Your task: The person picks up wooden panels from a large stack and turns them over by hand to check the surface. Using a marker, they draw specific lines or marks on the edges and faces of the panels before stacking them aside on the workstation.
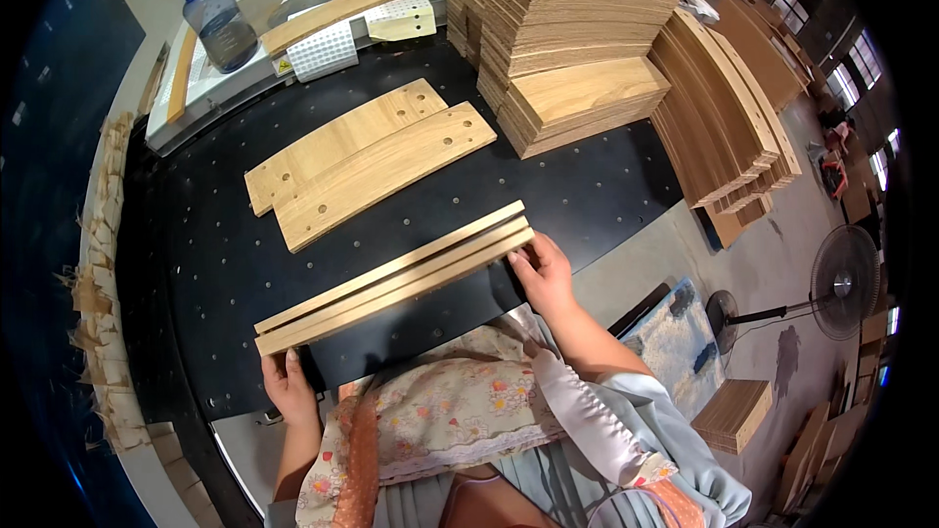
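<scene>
Several narrow wooden boards (401,279) stand on edge side by side at the front of the black table, with a dark gap behind the front ones. At their left end, my left hand (290,389) grips the near boards, its thumb on the near face. My right hand (546,276) closes on their right end in the same way; the fingertips behind the wood are partly hidden. Just beyond lie two flat wooden boards (381,176) with drilled holes, the nearer one overlapping the farther.
A tall stack of wooden boards (577,10) rises at the back right, with a lower stack (587,93) before it. More boards (719,117) lean at the table's right edge. A water bottle (223,29) stands on the white machine ledge (323,10). A fan (841,282) is right.
</scene>
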Tool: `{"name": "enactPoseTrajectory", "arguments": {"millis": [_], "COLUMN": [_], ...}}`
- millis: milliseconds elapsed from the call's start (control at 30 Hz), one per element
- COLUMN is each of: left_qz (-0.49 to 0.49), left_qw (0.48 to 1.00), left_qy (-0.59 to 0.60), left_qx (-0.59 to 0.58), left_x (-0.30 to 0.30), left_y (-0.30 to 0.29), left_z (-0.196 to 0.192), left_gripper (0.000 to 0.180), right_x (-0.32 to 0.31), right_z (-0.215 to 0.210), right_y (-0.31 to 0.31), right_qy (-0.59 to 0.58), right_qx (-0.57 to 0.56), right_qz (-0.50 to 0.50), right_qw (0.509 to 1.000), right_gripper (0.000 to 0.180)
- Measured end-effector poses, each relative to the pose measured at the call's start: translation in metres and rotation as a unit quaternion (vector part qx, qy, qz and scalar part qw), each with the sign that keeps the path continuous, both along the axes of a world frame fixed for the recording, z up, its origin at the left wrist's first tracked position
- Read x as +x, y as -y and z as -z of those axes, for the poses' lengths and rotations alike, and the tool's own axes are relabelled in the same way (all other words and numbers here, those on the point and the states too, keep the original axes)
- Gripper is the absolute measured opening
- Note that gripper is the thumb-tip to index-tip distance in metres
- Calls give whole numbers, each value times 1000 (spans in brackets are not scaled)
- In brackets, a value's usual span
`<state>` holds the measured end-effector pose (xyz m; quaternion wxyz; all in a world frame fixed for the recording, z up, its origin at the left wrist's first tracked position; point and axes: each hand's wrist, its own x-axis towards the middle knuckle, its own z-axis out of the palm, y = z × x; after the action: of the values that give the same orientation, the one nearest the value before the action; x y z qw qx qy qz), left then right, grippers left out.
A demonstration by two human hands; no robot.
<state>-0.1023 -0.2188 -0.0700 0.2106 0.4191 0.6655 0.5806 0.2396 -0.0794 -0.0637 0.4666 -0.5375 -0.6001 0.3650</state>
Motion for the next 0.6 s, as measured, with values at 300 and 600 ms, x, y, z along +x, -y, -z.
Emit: {"name": "enactPoseTrajectory", "arguments": {"millis": [300, 600], "left_qz": [70, 107], "left_qw": [996, 991], "left_qy": [48, 72], "left_qx": [-28, -43], "left_x": [-15, -35], "left_y": [27, 30], "left_z": [-16, -21], "left_gripper": [41, 32], "right_x": [19, 39], "right_z": [10, -7], "right_y": [23, 15], "right_qy": [-127, 17], "right_qx": [-53, 42], "right_qz": [-80, -142], "right_qw": [987, 989], "right_gripper": [38, 37]}}
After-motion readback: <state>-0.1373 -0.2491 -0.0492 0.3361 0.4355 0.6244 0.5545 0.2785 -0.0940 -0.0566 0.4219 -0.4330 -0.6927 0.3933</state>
